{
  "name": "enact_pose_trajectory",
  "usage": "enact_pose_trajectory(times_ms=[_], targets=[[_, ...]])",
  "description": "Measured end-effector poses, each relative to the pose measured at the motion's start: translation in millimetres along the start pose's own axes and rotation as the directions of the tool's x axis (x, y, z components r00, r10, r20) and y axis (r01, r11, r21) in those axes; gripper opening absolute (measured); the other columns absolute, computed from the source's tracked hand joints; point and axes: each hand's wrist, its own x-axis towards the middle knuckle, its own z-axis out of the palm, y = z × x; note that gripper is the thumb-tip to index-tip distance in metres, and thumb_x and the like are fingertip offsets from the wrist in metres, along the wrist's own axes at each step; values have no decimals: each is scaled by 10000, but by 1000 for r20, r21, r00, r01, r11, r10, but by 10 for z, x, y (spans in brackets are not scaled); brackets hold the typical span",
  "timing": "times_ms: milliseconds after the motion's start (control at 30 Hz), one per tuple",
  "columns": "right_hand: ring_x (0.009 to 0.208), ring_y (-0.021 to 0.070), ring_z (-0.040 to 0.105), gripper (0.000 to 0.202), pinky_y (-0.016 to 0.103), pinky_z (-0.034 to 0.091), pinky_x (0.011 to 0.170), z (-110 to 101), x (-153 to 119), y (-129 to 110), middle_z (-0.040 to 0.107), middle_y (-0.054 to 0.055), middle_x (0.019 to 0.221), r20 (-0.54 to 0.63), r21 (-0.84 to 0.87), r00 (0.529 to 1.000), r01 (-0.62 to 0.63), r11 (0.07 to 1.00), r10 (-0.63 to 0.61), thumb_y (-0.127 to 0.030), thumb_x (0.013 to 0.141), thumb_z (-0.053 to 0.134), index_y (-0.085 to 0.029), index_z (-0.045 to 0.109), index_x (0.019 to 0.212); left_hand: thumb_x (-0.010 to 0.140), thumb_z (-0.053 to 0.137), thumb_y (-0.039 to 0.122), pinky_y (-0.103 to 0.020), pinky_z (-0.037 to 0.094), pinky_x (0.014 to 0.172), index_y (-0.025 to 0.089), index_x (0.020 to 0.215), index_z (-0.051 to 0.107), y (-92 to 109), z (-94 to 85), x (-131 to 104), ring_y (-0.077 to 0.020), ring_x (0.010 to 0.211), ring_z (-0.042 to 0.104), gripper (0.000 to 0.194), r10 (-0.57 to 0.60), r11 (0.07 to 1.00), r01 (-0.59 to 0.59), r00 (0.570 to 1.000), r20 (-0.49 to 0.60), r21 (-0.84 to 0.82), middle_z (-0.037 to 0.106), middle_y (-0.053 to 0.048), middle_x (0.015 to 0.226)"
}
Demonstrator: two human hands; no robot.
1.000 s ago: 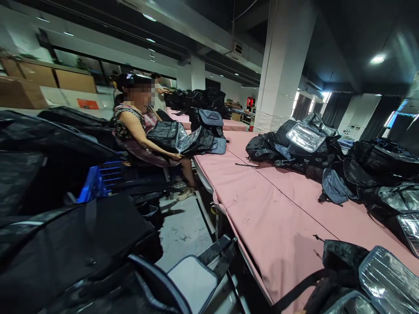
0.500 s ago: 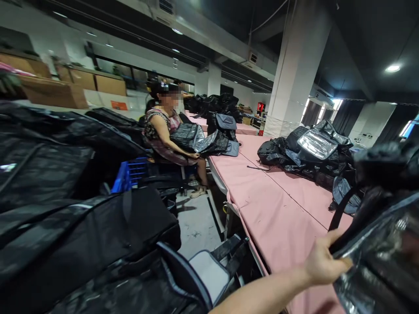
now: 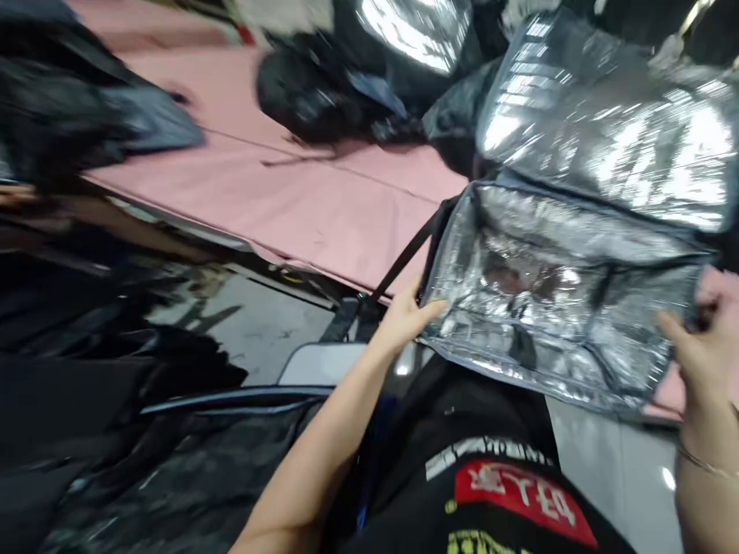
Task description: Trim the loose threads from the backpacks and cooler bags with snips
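Note:
An insulated bag (image 3: pixel 536 285) with a shiny silver foil lining lies opened out in front of me, its foil-lined lid (image 3: pixel 606 123) folded back on the far side. My left hand (image 3: pixel 412 312) grips the bag's left edge, thumb over the rim on the foil. At the right edge my right hand (image 3: pixel 701 338) holds the other side with its thumb inside; its fingers are partly hidden and blurred. A black strap (image 3: pixel 407 258) hangs off the left side. Inside, the foil looks creased, with a small dark patch near the bottom.
A pink-covered table (image 3: pixel 346 208) runs along the far side, bearing black bags (image 3: pixel 323 92). More black bags (image 3: pixel 190 477) are heaped at my left. Another person's arm (image 3: pixel 127 227) shows at the left, blurred. Pale floor (image 3: pixel 265 323) lies between.
My view has swung down and to the right. The bag, earlier at the right edge with only my left hand seen on it, is now before me, open, between both hands.

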Motion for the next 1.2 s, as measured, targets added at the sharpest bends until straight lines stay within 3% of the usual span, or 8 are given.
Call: enact_pose_trajectory(times_ms=[67, 133, 367, 633, 800, 933, 1100, 1200], targets=[[596, 178, 504, 276, 327, 395, 591, 26, -324, 337, 595, 60, 666, 198, -71, 966, -157, 985, 168, -346, 593, 729, -151, 621, 755, 637, 668, 395, -384, 400, 950, 121, 1112, 567, -389, 44, -203, -282, 1082, 523, 558, -211, 977, 210, 975, 73, 27, 605, -92, 1147], [585, 180, 505, 302, 314, 398, 564, 92, -575, 523, 574, 52, 627, 249, -92, 934, -239, 967, 255, -428, 649, 612, -131, 604, 709, 650, 662, 471, -374, 424, 910, 123, 1094, 577, -632, 89, -382, -288, 1058, 539, 571, -342, 940, 341, 934, 106, 32, 624, -102, 1113], [610, 170, 491, 334, 284, 412, 581, -77, -1025, 528, 541, 6, 663, 220, -30, 948, -229, 973, 230, -472, 643, 642, -161, 592, 756, 686, 552, 645, -303, 457, 850, 121, 1112, 567, -883, 3, -651, -245, 1063, 536, 676, -373, 925, 370, 928, -16, -82, 599, -122, 1149], [762, 205, 565, 410, 333, 449, 730, -132, -1351, 515, 612, 61, 855, 262, 57, 945, -219, 974, 197, -440, 683, 667, -142, 612, 959, 747, 531, 532, -267, 451, 733, 155, 837, 608, -688, -134, -981, -144, 732, 555, 396, -262, 915, 339, 912, -317, 219, 613, -37, 828], [754, 217, 571, 414, 332, 450, 707, -136, -1323, 561, 621, 71, 831, 230, -19, 951, -209, 978, 208, -457, 690, 655, -140, 629, 956, 719, 603, 409, -247, 417, 636, 165, 791, 556, -657, -166, -1064, -119, 604, 516, 259, -251, 909, 272, 962, -107, 316, 552, 10, 663], [694, 203, 567, 478, 335, 451, 695, -179, -1265, 649, 619, 62, 783, 131, 13, 934, -337, 942, 332, -466, 634, 702, -138, 634, 975, 748, 569, 396, -237, 399, 589, 164, 744, 537, -617, -146, -1000, -111, 563, 497, 234, -297, 892, 305, 952, -76, 334, 529, 20, 609], [570, 144, 487, 440, 295, 433, 616, -181, -1216, 520, 525, -9, 659, 126, 23, 950, -291, 957, 286, -451, 660, 684, -160, 626, 985, 772, 552, 363, -246, 442, 655, 165, 854, 550, -360, 149, -862, -118, 638, 535, 214, 23, 882, 123, 953, -302, 456, 574, -7, 763], [554, 130, 429, 446, 279, 419, 593, -117, -1202, 232, 440, -26, 655, -25, -31, 991, -132, 991, 132, -445, 740, 615, -167, 565, 1086, 799, 520, 385, -267, 469, 657, 174, 1009, 544, -315, 526, -746, -139, 652, 581, 299, -106, 927, 102, 994, -9, 360, 605, -27, 818]])
